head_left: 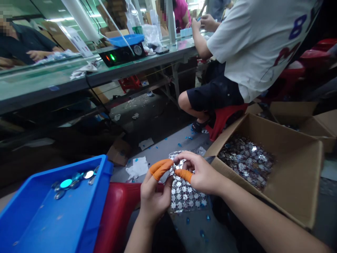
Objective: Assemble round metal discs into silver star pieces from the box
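My left hand [155, 193] and my right hand [204, 174] meet low in the middle of the head view, fingertips pinched together. Orange finger cots cover two left fingers and the right thumb. Between the fingertips is a small piece [173, 168], mostly hidden and too small to name. Below and behind the hands lies a clear sheet or tray [184, 201] with rows of silver, notched-edge discs. At the left, a blue plastic bin [65, 218] holds several shiny round pieces [75, 181], some silver and some bright blue.
A cardboard box [295, 175] of loose silver pieces [247, 160] stands at the right. The bin rests by a red stool [118, 200]. A co-worker in a white shirt [244, 45] sits ahead at a long workbench [65, 79]. Blue bits and paper scraps [138, 168] litter the floor.
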{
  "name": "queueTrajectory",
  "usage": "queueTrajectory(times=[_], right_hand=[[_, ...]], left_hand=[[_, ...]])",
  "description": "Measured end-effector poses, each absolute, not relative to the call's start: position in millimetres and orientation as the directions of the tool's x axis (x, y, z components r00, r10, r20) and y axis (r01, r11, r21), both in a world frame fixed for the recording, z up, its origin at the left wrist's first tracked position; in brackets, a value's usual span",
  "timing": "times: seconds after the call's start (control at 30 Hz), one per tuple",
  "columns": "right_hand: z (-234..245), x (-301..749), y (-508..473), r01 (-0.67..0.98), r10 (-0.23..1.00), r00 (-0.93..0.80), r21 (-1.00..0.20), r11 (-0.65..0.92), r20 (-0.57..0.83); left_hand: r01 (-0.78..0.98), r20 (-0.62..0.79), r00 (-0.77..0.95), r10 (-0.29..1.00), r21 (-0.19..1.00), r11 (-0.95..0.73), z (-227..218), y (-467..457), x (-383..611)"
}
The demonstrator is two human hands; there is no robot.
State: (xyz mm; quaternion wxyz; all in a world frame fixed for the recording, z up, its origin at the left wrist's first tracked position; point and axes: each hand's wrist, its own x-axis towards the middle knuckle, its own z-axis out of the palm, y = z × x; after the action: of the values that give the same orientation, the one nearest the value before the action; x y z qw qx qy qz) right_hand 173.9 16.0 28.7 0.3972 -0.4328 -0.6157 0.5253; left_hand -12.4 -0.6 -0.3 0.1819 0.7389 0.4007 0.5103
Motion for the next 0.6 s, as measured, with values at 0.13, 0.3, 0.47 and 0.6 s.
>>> queueTrajectory(times=[0.13, 0.3, 0.47, 0.6], right_hand=[[27.3, 173.6, 16.0, 0.115, 0.951, -0.309, -0.991, 0.064, 0.025], [28.1, 174.1, 16.1, 0.126, 0.956, -0.293, -0.992, 0.025, -0.013], [28.0, 175.1, 16.2, 0.091, 0.947, -0.31, -0.994, -0.057, -0.083], [23.2, 175.6, 16.4, 0.048, 0.934, -0.331, -0.991, -0.125, -0.134]], left_hand=[[0.468, 0.656, 0.177, 0.734, 0.6, -0.649, -0.1, 0.1, -10.0], [0.537, 0.7, 0.159, 0.696, 0.531, -0.656, -0.8, -1.7, -6.6], [0.538, 0.71, 0.163, 0.685, 0.518, -0.665, -2.2, -2.3, -5.2], [0.539, 0.723, 0.172, 0.669, 0.5, -0.678, -2.3, -1.9, -3.7]])
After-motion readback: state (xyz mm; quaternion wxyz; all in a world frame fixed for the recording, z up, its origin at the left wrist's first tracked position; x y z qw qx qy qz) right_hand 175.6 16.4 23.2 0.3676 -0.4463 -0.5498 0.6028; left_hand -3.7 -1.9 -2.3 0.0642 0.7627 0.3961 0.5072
